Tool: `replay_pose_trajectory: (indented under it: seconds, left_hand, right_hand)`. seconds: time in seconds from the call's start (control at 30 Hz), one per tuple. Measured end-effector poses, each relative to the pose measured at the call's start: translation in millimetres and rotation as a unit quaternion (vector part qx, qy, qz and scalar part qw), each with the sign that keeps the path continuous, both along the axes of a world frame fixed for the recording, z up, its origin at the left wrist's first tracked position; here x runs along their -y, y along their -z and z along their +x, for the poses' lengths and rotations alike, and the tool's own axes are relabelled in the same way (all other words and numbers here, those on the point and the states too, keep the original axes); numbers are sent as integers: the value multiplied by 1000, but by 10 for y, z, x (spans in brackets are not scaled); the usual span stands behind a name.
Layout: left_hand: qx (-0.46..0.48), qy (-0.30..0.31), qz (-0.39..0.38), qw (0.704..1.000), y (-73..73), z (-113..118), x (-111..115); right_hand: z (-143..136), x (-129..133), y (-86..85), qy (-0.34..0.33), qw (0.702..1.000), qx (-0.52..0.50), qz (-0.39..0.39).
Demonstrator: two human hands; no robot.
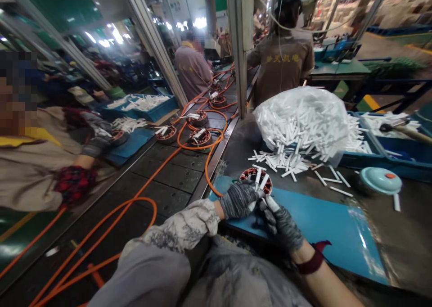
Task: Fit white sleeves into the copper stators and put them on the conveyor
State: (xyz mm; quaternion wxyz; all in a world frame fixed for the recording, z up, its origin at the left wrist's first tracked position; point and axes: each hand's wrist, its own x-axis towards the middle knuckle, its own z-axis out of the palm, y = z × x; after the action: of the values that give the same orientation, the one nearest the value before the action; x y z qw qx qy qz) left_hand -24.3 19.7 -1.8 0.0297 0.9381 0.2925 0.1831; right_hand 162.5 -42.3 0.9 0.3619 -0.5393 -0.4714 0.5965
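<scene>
A round stator with copper windings (246,175) lies at the near left edge of a blue mat (324,217). White sleeves (263,182) stick up from it. My left hand (239,200), in a grey glove, is closed at the stator's near side, its fingertips by the base of the sleeves. Close beside it, my right hand (281,221), also gloved, has its fingers bent and thumb tip near the same spot. What either hand pinches is too small to make out.
Loose white tubes (286,161) spill from a clear plastic bag (303,113) behind the mat. A pale blue lidded bowl (380,181) stands right. Orange hose (158,167) crosses the conveyor (172,174), which carries other stators (201,137). A co-worker's gloved hand (96,146) is at left.
</scene>
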Motion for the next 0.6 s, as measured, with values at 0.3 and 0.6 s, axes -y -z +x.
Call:
replay_pose_trajectory:
  seconds: [0.3, 0.6]
  left_hand:
    - [1, -106, -94, 990, -182, 15, -61]
    - [130, -291, -165, 933, -510, -1314, -42]
  right_hand:
    - [509, 146, 152, 97, 994, 41, 25]
    - [546, 184, 192, 121, 993, 6, -2]
